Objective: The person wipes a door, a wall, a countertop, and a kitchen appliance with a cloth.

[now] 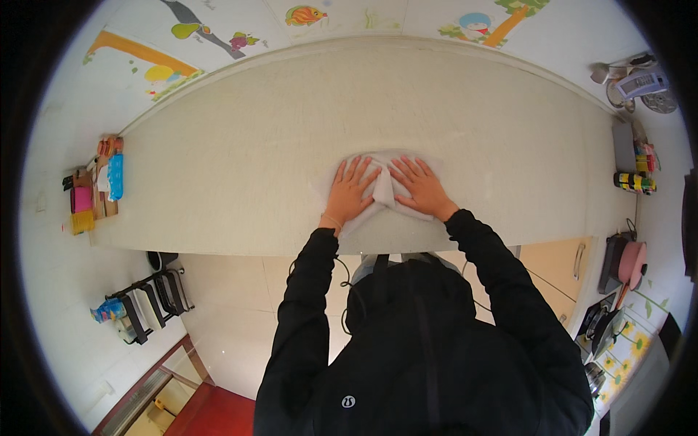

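A thin whitish cloth (385,188) lies spread on the pale countertop (262,147), near its front edge. Both palms press flat on it. My left hand (351,188) rests on the cloth's left part with fingers spread, and my right hand (419,186) covers its right part in the same way. Between the two hands the cloth rises in a pinched fold. Its edges show beyond the fingertips and below the wrists. Neither hand's fingers are closed around the fabric.
At the counter's left end stand a blue tissue pack (115,177) and small boxes. Bottles (634,183) sit at the right end. A pink pan (632,264) and a stove lie further right. Below left is a black rack (150,305). Cabinet doors (553,267) face me.
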Tool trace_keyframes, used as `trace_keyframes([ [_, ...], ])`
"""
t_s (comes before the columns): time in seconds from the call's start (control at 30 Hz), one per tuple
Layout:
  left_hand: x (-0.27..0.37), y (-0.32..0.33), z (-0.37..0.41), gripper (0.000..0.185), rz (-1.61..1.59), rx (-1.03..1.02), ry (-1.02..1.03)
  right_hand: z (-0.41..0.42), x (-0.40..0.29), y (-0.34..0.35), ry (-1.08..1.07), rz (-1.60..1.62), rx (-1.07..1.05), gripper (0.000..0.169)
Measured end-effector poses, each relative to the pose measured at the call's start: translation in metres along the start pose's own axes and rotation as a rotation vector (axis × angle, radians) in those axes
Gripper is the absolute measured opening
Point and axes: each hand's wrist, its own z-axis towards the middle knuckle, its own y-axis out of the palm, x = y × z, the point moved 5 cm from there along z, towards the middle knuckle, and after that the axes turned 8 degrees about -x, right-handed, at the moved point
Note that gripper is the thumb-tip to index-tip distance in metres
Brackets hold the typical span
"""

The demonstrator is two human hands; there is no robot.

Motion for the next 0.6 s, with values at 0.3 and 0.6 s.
trace_keyframes([
  [0.3, -0.046, -0.025, 0.103, 0.074, 0.005, 0.146, -0.175, 0.094, 0.047, -0.012, 0.242, -0.018, 0.238, 0.054],
  [0.6, -0.087, -0.044, 0.171, 0.077, 0.029, 0.215, -0.182, 0.155, 0.084, -0.026, 0.360, -0.059, 0.307, 0.054],
])
